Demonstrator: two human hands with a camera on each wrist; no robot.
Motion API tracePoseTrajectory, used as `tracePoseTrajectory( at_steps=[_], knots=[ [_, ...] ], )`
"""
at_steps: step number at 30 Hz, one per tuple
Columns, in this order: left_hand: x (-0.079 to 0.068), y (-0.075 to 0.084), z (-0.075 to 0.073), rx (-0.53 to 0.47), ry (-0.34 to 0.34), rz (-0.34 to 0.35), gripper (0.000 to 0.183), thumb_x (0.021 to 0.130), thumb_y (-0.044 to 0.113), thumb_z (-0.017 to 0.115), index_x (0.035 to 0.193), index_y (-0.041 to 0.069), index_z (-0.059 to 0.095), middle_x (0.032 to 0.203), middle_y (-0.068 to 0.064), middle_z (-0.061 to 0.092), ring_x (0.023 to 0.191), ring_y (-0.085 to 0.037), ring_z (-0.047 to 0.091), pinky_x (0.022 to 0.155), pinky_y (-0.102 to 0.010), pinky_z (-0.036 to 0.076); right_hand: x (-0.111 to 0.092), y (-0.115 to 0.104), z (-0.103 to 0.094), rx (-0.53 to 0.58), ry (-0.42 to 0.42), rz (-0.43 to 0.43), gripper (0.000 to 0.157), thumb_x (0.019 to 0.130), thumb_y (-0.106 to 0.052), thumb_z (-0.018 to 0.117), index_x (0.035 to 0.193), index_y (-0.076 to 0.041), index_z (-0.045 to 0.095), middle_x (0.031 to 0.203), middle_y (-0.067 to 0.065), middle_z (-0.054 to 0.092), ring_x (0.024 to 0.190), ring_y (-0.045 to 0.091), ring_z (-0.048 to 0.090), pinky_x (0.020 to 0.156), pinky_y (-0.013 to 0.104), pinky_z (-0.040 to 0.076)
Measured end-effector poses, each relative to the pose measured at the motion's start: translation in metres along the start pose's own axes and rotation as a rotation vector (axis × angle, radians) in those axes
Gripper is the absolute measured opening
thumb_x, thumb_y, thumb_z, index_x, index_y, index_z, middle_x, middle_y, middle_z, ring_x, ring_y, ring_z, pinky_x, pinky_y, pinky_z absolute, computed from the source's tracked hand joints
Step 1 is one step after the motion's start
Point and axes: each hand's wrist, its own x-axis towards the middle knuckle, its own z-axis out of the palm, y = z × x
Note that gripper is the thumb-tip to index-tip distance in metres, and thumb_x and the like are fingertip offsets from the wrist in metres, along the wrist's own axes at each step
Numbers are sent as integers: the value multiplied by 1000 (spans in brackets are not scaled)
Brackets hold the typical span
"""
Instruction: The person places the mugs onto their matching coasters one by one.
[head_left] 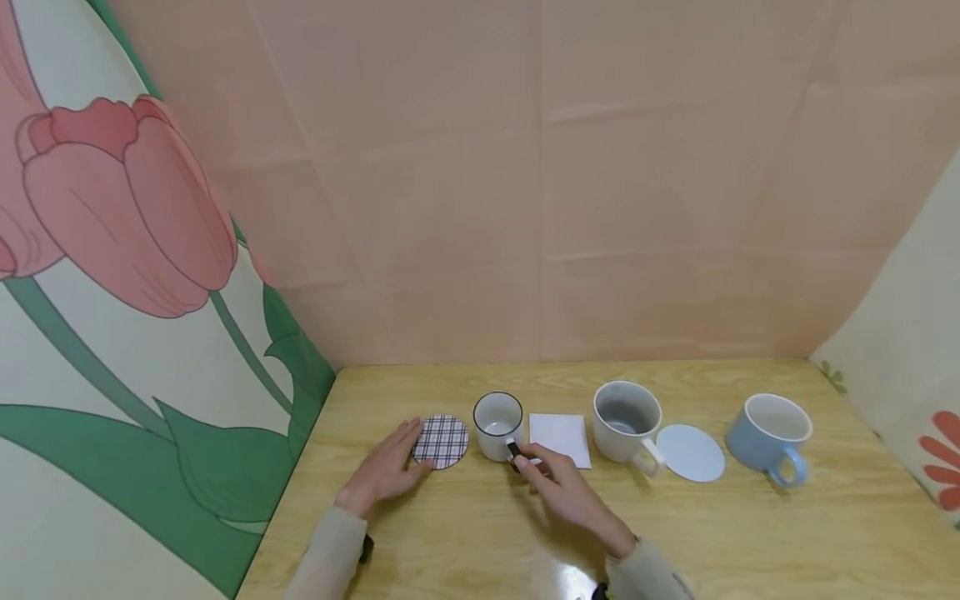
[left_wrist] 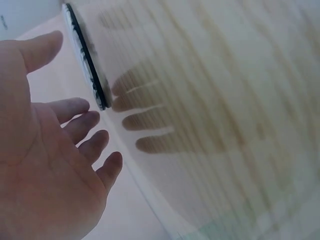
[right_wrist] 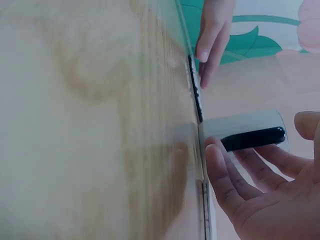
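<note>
A white mug with a dark rim (head_left: pixel 491 421) stands upright on the table, left of centre in the head view. My right hand (head_left: pixel 558 487) is at its black handle (right_wrist: pixel 255 139), thumb to one side and fingers to the other, holding it lightly. Left of the mug lies a round plaid coaster (head_left: pixel 441 442). Beside it is my left hand (head_left: pixel 386 471), fingers by its far left edge and thumb by its near edge. The left wrist view shows these fingers loosely bent, next to the coaster's dark edge (left_wrist: pixel 90 62).
Right of the mug lies a square white coaster (head_left: pixel 558 437). Then come a large white mug (head_left: pixel 611 442), a round pale coaster (head_left: pixel 690 454) and a light blue mug (head_left: pixel 750 446) in a row. A pink cloth wall (head_left: pixel 540 250) borders the wooden table (head_left: pixel 450 542) behind.
</note>
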Motion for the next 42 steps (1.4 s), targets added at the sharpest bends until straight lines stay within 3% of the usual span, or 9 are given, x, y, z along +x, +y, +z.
tracePoseTrajectory(
  at_steps=[7, 11, 17, 22, 31, 42],
  knots=[
    [0, -2, -3, 11, -12, 4, 73, 108, 40, 62, 166, 3, 36, 175, -17, 30, 162, -39, 27, 133, -55, 27, 5, 0, 4, 49, -18, 20, 37, 114, -25, 52, 128, 6, 67, 108, 25, 72, 89, 28, 74, 74, 40, 67],
    [0, -3, -3, 6, -27, -1, 71, 109, 36, 62, 166, 2, 35, 175, -17, 31, 162, -40, 27, 133, -55, 27, 8, 2, 7, 83, -27, 34, 40, 116, -25, 48, 126, 9, 67, 110, 27, 72, 92, 29, 73, 76, 39, 67],
    [0, -5, -3, -17, -32, -8, 70, 109, 36, 61, 166, 3, 35, 175, -16, 31, 162, -39, 27, 133, -55, 27, 13, 5, 11, 222, -84, 72, 42, 117, -21, 41, 119, 16, 62, 109, 34, 68, 97, 31, 70, 82, 38, 66],
    [0, -5, -3, -36, -37, 2, 70, 109, 35, 61, 166, 3, 35, 174, -17, 31, 162, -40, 27, 132, -56, 27, 15, 3, 11, 270, -103, 125, 48, 119, -23, 35, 113, 18, 60, 108, 33, 68, 99, 31, 70, 85, 38, 66],
    [-1, -5, -4, -63, -46, 0, 70, 109, 34, 62, 165, 2, 36, 174, -17, 31, 162, -40, 27, 133, -56, 27, 18, 8, 16, 365, -136, 93, 53, 120, -23, 28, 103, 23, 50, 88, 15, 53, 77, 18, 53, 69, 25, 52],
    [-2, -3, -6, -72, -49, -2, 70, 109, 34, 62, 165, 1, 36, 174, -17, 31, 162, -40, 27, 132, -56, 27, 20, 9, 21, 327, -71, 42, 52, 119, -21, 28, 94, 19, 48, 78, 22, 47, 69, 23, 50, 61, 28, 49]
  ],
)
